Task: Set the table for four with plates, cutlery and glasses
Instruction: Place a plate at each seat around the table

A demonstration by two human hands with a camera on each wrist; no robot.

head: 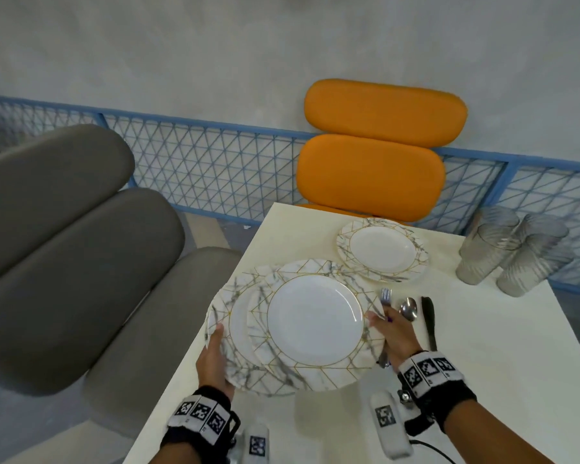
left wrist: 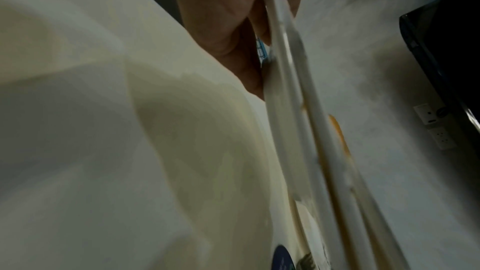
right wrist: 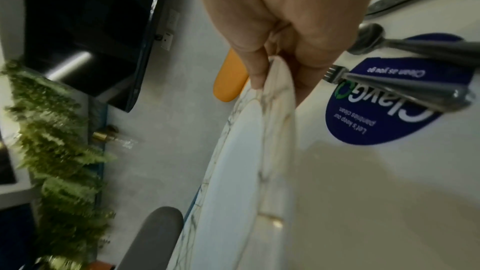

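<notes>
Two marbled white plates with gold lines overlap above the near left part of the cream table (head: 482,346). My left hand (head: 216,343) grips the left rim of the lower plate (head: 238,316), thumb on top. The left wrist view shows that hand (left wrist: 246,17) closed on stacked plate rims (left wrist: 291,110). My right hand (head: 379,324) pinches the right rim of the upper plate (head: 315,318), which sits shifted to the right. The right wrist view shows this pinch (right wrist: 280,48) on the plate (right wrist: 233,161). A third plate (head: 382,249) lies flat near the orange chair.
A fork (head: 386,294), spoon (head: 408,308) and dark knife (head: 428,319) lie just right of my right hand. Several ribbed glasses (head: 509,249) stand at the far right. A grey chair (head: 64,246) flanks the table's left side, an orange chair (head: 372,155) its far end.
</notes>
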